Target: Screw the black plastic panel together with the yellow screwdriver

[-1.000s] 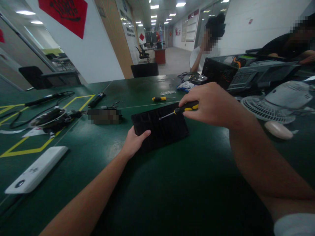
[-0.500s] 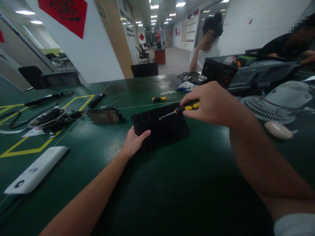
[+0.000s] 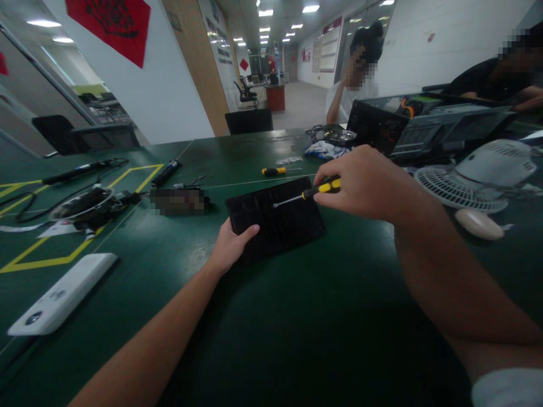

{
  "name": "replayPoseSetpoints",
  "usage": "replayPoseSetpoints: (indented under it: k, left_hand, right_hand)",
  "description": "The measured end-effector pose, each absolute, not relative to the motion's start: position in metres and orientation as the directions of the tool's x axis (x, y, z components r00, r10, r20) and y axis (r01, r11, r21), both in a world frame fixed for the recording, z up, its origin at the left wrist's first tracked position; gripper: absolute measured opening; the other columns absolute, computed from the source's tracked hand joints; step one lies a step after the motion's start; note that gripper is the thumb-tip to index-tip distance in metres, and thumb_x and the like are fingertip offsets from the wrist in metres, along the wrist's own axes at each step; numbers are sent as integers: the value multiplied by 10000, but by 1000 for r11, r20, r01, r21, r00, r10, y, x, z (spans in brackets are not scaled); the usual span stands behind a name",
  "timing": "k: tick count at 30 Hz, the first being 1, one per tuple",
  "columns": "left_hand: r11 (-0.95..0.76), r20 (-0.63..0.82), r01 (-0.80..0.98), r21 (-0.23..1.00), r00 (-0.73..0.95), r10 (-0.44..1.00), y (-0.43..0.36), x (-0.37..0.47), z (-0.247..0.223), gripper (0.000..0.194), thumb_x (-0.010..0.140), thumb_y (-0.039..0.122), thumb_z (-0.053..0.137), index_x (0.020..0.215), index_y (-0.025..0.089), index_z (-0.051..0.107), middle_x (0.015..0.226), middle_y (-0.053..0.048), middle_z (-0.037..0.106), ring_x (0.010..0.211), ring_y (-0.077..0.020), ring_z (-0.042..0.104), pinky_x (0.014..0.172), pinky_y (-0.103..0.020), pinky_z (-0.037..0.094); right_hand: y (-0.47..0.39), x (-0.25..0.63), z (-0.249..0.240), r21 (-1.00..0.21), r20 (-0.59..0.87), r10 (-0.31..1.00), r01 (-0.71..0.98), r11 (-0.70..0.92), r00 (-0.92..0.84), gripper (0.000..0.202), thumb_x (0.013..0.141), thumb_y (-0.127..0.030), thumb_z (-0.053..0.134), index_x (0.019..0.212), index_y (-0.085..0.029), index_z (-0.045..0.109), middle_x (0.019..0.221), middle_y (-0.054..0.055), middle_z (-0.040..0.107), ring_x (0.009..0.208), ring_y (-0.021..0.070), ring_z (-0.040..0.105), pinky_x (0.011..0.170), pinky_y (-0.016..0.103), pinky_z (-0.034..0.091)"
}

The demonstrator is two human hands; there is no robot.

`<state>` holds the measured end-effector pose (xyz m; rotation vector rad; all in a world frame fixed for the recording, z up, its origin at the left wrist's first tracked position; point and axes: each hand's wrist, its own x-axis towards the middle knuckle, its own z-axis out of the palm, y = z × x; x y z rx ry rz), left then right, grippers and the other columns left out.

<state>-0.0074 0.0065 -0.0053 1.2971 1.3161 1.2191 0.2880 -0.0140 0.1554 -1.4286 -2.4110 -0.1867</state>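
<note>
My left hand (image 3: 231,244) grips the lower left edge of a flat black panel (image 3: 292,220), its thumb on top. The panel has a ribbed, recessed face and lies tilted on the green table. My right hand (image 3: 360,181) is closed around the handle of a black-and-yellow screwdriver (image 3: 311,193). The screwdriver's shaft points left and down, with its tip at a small shiny spot near the middle of the panel. Whether a screw sits there is too small to tell. A second black-and-yellow screwdriver (image 3: 275,171) lies just beyond the panel.
On the left are a white oblong device (image 3: 63,294), a blurred-out block (image 3: 180,200) and a bundle of dark parts (image 3: 82,204). To the right are a white fan (image 3: 487,169), a pale computer mouse (image 3: 479,224) and an open computer case (image 3: 449,133). Two people sit across the table.
The screwdriver's handle has turned a little in my right hand, and the fingers have shifted slightly. My left hand and the panel stay in place.
</note>
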Motion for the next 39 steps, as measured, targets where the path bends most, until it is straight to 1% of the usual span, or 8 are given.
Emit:
replayPoseSetpoints:
  k: [9,14,17,20,23,26,32,39]
  left_hand:
    - [-48,55,120,992,-53,997,8,-8,-7,583,728,344,893,1233,171,658,1237,-127,776,1177,-338,738,1076,-567,570]
    - [-48,54,119,992,-49,997,8,-8,-8,585,735,344,888,1242,171,653,1247,-128,775,1181,-335,737,1080,-557,569]
    - [-39,46,129,991,-49,998,7,-8,-5,570,740,332,881,1237,170,653,1250,-128,776,1179,-330,739,1078,-543,571]
    - [-27,33,120,992,-45,998,6,-8,-2,561,736,328,883,1224,169,656,1239,-130,779,1169,-330,744,1065,-536,579]
    - [-19,23,100,995,-42,999,5,-8,-1,557,736,327,886,1217,162,658,1234,-140,780,1164,-335,745,1061,-542,578]
    - [-13,17,91,996,-36,999,6,-8,-2,547,737,323,885,1211,162,664,1239,-142,781,1164,-336,745,1070,-546,571]
    - [-23,27,104,994,-31,999,7,-8,-1,519,761,293,861,1222,167,659,1254,-143,779,1181,-333,742,1092,-550,556]
    - [-16,18,104,994,-24,1000,6,-9,-3,524,776,319,858,1232,167,650,1284,-157,767,1204,-338,735,1081,-554,567]
  right_hand:
    - [-20,284,153,54,294,867,913,404,-401,348,945,-447,606,1005,-186,828,768,95,740,732,244,651,669,362,390]
    - [-13,285,146,145,115,916,918,368,-385,513,1058,-439,384,936,-140,782,895,169,762,820,290,687,660,379,384]
    - [-11,288,146,89,56,931,931,355,-361,544,1077,-433,310,929,-153,753,967,178,765,868,303,693,665,379,381]
    - [-15,292,151,-71,101,918,918,390,-383,410,1009,-525,487,1029,-188,720,907,110,751,782,252,665,659,349,374]
    - [-21,299,160,-144,173,888,881,451,-426,392,857,-445,701,1159,-198,661,825,40,716,701,208,624,645,319,362]
    - [-23,304,168,-133,213,872,871,474,-442,281,841,-345,676,1083,-203,684,761,18,685,674,194,604,645,320,355]
    - [-21,310,173,-91,258,878,895,436,-402,331,871,-444,659,1044,-202,805,968,87,780,856,256,689,750,366,445]
    - [-21,303,164,-98,358,852,892,441,-382,276,868,-420,691,996,-228,842,897,65,808,812,252,717,782,386,477]
